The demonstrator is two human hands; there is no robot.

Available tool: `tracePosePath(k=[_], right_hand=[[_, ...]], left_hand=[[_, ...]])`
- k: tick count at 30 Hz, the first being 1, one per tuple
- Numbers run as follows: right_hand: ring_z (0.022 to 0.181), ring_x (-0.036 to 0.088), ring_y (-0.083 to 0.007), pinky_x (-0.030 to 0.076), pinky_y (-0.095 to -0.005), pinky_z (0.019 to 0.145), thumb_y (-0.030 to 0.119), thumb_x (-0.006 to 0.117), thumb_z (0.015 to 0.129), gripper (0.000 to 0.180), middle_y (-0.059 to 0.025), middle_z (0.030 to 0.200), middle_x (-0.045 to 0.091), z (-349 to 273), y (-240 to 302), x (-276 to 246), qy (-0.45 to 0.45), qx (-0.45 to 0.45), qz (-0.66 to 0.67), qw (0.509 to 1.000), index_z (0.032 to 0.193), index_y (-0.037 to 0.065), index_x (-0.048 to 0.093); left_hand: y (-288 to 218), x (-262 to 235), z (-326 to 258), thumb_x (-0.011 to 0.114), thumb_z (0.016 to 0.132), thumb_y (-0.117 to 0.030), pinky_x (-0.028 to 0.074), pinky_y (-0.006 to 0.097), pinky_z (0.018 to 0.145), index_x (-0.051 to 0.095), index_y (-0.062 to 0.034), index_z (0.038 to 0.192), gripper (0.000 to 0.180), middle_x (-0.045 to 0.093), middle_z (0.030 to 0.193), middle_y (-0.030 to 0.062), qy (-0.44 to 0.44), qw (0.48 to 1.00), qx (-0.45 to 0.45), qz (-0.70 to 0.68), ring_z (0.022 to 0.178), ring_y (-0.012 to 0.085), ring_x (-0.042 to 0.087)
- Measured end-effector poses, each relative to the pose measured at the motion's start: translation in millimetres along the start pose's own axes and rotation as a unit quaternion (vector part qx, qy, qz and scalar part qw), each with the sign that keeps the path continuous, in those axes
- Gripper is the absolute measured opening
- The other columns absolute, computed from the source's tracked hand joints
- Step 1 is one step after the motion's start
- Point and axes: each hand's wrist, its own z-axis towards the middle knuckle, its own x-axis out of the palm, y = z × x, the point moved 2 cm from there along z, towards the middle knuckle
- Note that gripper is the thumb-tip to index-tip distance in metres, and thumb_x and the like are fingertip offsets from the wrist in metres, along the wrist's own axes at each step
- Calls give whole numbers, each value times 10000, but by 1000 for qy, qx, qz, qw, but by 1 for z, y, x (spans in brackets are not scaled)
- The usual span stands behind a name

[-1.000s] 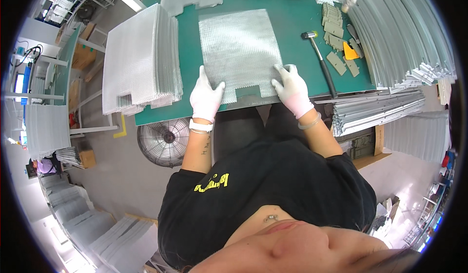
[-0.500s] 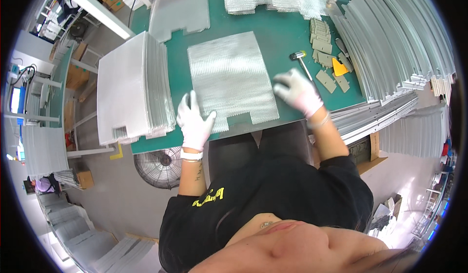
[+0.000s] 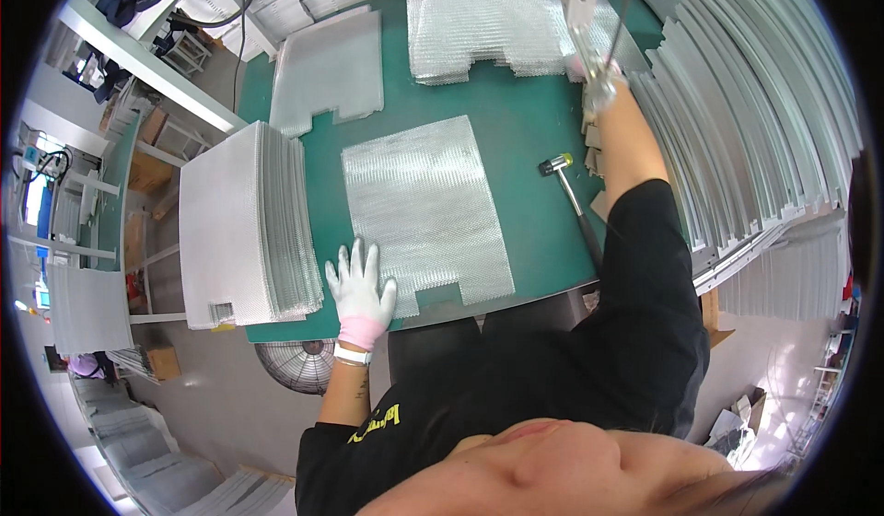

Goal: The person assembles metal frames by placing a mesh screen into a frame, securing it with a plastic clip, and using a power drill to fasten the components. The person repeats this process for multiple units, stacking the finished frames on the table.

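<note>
A silver mesh sheet (image 3: 424, 212) with a notch in its near edge lies on the green tabletop (image 3: 543, 267). My left hand (image 3: 362, 293), in a white glove with a pink cuff, rests flat with fingers spread at the sheet's near left corner. My right arm stretches to the far right of the table. There my right hand (image 3: 578, 68) is mostly hidden behind a hanging metal fixture (image 3: 599, 83), so its fingers cannot be made out. A small mallet (image 3: 556, 164) with black and yellow faces lies right of the sheet.
Stacked mesh sheets (image 3: 221, 231) stand at the left. Further mesh sheets lie at the back left (image 3: 327, 69) and back middle (image 3: 479, 19). Long rows of grey metal panels (image 3: 737, 111) line the right side. Tan plates (image 3: 594, 162) are partly covered by my arm. A floor fan (image 3: 299, 364) stands below.
My right hand has moved from beside the sheet to the far right, by the hanging fixture. My left hand stays at the sheet's corner, fingers now flatter. The view has tilted farther forward.
</note>
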Motion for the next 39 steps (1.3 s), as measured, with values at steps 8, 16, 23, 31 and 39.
tracePosePath(k=[8, 16, 23, 31, 39], right_hand=[[1259, 577, -405, 441, -453, 1062, 483, 509, 896, 622, -250, 1340, 604, -149, 88, -26, -75, -154, 23, 985, 1255, -3, 656], [1298, 553, -398, 436, -461, 1079, 609, 580, 833, 799, -266, 1383, 573, -134, 79, -26, -80, -144, -40, 986, 1326, -19, 603], [1298, 548, -429, 421, -451, 1102, 687, 613, 792, 957, -353, 1364, 545, -160, 88, -21, -191, -75, 180, 962, 1379, -64, 528], [1322, 541, -355, 390, -376, 1122, 673, 660, 805, 929, -281, 1377, 579, -145, 84, -46, -267, -41, 443, 855, 1346, -77, 570], [1233, 576, -304, 430, -385, 1083, 451, 828, 792, 819, -210, 1315, 608, -262, 107, -40, -409, -289, 510, 700, 1360, -66, 543]], left_hand=[[2, -14, -27, 600, 869, -349, 156, 636, 1189, 454, -60, 1468, 680, 375, 1551, 216, 3, 999, -49, 23, 1436, 459, 317], [2, -10, -20, 620, 864, -346, 160, 621, 1199, 456, -82, 1471, 681, 379, 1556, 188, -12, 999, -42, 15, 1444, 432, 321], [3, -10, -27, 630, 859, -339, 161, 616, 1201, 461, -86, 1465, 678, 377, 1557, 180, -10, 998, -57, 22, 1448, 427, 314], [4, -8, -26, 654, 848, -345, 136, 599, 1215, 466, -106, 1469, 692, 374, 1563, 170, -15, 998, -54, 7, 1461, 414, 297], [20, -25, -6, 781, 722, -394, 162, 535, 1219, 574, -127, 1350, 713, 466, 1466, 144, 40, 992, -82, -84, 1419, 353, 353]])
